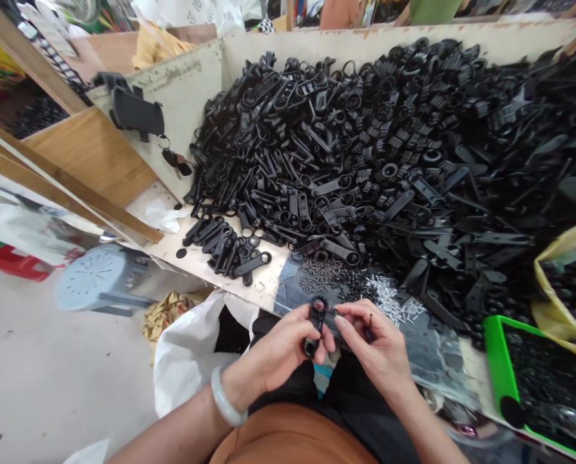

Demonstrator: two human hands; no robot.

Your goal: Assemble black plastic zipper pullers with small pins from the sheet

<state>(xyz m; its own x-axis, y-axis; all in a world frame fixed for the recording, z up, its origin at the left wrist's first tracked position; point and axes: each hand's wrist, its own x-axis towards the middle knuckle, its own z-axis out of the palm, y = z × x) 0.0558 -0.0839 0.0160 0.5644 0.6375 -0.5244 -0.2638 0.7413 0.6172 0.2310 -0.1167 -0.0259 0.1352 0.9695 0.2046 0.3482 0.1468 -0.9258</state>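
My left hand [288, 345] is closed around a black plastic arm piece [318, 316] with a ring at its upper end, held upright over my lap. Close on its right, my right hand [377, 345] pinches a tiny dark part between thumb and forefinger, too small to name. Another small dark piece [369, 328] shows among the other fingers of that hand. Just beyond my hands, small metal pins [394, 299] and small dark bits [324, 276] lie on a dark sheet [290, 287] at the table's front edge.
A big heap of black plastic parts [346, 142] fills the table. Several arm pieces [230, 248] lie apart at its left front. A green tray [498, 361] and yellow bag [563, 258] stand right. A white sack [186, 361] hangs below; a blue stool [95, 277] stands left.
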